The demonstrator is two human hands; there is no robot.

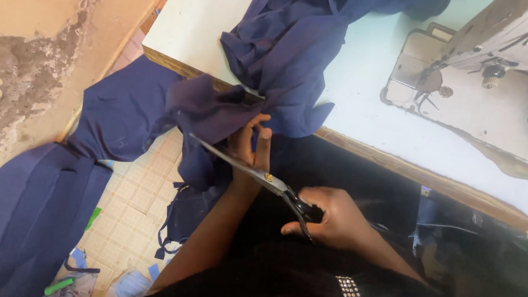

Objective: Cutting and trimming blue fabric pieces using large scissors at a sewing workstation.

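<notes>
Cutting navy cloth [218, 115] with scissors [257, 174]. The left hand [249, 145] grasps a fold of cloth just off the table [359, 111] edge; the right hand [332, 218] is clenched through the scissor handles, blades closed, below the fold. Best held taut, fingers clear of the blades. Sewing machine [489, 68] stands well apart; more cloth and scraps lie on the floor [133, 202].

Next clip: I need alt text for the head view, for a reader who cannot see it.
Seen from above, a person's right hand works scissors whose blades reach toward navy cloth that the left hand grips at the table edge. A sewing machine stands on the table at right, and more navy cloth pieces lie over the tiled floor at left.
</notes>
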